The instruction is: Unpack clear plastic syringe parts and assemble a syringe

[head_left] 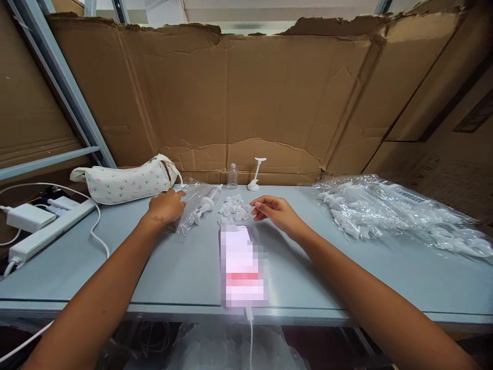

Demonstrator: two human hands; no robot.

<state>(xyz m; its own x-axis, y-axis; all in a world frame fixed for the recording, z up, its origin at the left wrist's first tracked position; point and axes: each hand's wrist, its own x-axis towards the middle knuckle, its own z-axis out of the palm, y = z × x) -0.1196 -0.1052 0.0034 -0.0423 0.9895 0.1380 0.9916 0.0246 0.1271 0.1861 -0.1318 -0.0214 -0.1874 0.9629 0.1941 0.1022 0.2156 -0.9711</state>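
My left hand (166, 206) rests on a clear plastic bag (190, 204) that lies on the grey table (115, 257); its fingers curl over the bag's edge. A white syringe-like part (207, 202) lies on that bag, just right of the hand. My right hand (274, 211) hovers with its fingers loosely apart and empty, right beside a heap of several small white caps (233, 207). A phone (242, 266) with a blurred screen lies between my forearms, near the table's front edge.
A floral pouch (127, 183) lies at the back left, by a white power strip (46, 229) with a charger (27, 216). A small clear bottle (232, 176) and a white stand (256, 174) are behind the caps. Bags of white parts (389, 210) cover the right side. Cardboard walls surround the table.
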